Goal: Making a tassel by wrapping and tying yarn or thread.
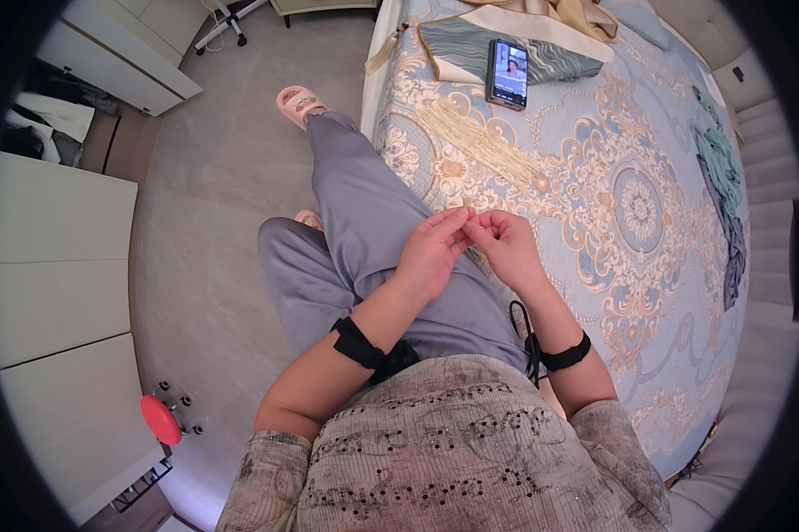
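Above my lap, at the bed's edge, my left hand [437, 245] and my right hand [505, 247] meet at the fingertips. Pinched between them is a small piece of pale gold material [467, 203], mostly hidden by the fingers. Just beyond, a flat bundle of pale gold straw-like strands [482, 143] lies on the patterned bedspread [639, 213]. Farther up, a phone [507, 74] with a lit screen rests partly on a grey-green and cream cloth with wavy lines [453, 41].
A gold tassel [385, 52] hangs near the bed's far left corner. Crumpled teal cloth [720, 166] lies along the right side. White cabinets [60, 299] stand at left, with a red wheeled stool [161, 419] on the grey floor.
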Demonstrator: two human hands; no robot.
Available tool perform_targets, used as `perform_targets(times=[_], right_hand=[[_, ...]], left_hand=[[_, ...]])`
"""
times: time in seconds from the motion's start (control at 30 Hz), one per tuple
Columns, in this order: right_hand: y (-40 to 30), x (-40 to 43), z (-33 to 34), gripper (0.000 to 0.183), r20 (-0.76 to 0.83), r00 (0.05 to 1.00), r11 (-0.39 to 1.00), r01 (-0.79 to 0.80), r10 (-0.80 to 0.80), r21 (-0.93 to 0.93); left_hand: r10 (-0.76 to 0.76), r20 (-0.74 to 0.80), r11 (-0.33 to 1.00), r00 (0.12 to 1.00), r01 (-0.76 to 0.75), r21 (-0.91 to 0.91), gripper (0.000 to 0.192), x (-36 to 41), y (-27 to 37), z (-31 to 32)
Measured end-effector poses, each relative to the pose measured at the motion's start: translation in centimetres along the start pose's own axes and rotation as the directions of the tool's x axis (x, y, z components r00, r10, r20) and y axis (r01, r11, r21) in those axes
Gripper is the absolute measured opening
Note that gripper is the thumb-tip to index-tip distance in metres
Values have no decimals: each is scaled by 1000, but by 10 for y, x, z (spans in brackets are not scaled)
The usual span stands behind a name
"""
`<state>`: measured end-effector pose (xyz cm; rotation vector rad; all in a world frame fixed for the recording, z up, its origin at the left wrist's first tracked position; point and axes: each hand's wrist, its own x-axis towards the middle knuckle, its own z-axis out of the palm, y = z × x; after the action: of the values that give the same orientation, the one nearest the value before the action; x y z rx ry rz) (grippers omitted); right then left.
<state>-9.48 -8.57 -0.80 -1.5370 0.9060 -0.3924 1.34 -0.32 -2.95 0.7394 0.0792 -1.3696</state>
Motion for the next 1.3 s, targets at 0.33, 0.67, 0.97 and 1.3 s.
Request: perform_targets(times=[0.33,0.67,0.97,1.3], right_hand=[[0,-1,-1,14,-26,1000,998,-3,2,-68],[2,0,-3,14,-26,1000,996,-18,16,-88],[-10,-8,-4,17,-121,977,938,126,-173,-323],[-2,8,-11,19,112,983,974,120,-143,192]], left_hand=[[16,-21,998,1000,-14,66,21,-1,0,4],[34,-45,989,998,-27,145,20,-1,-2,8],[81,-58,984,995,-70,162,17,0,-2,5],[-79,8,961,997,74,266,14,-8,8,6]])
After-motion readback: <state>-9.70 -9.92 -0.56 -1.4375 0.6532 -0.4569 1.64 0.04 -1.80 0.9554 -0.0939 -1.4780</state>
